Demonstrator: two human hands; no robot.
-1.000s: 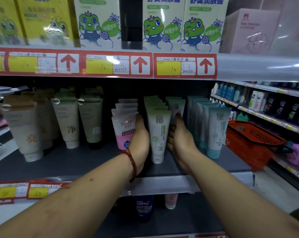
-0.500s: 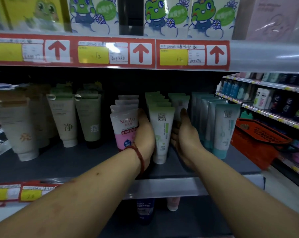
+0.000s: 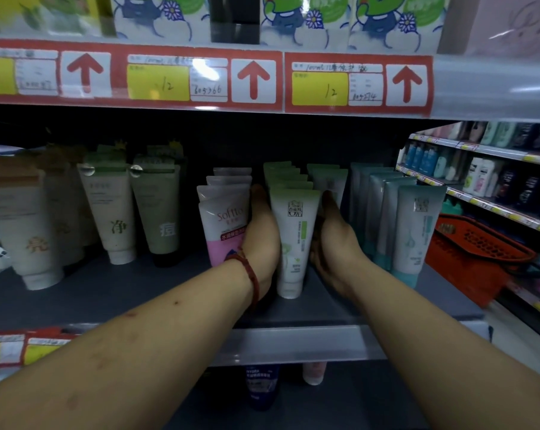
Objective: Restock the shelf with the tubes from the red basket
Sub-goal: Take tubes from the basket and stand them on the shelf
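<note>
Hands are seen in the head view reaching into the middle shelf [image 3: 76,293], one on either side of a row of green-and-white tubes. The left hand [image 3: 261,234] is laid flat against the left flank of the front tube [image 3: 293,240], at its nine o'clock, between that tube and the pink tubes [image 3: 223,225]; the right hand [image 3: 332,240] is laid flat at its three o'clock, with the teal tubes [image 3: 413,234] just beyond. Both palms are turned inward and pressed toward each other with the tube row between them; nothing is pinched, and whether the fingers curl behind the row cannot be told. The front tube stands upright on its cap near the shelf's front edge, at about the centre of the frame. The red basket [image 3: 473,252] sits at roughly three o'clock, on the right end of the shelf, well apart from the hands; its contents cannot be made out. The step in hand is judged to be the squaring-up of the row just stocked. The next move would call for the hands to be drawn back without tipping the front tube, then for the basket to be reached.
</note>
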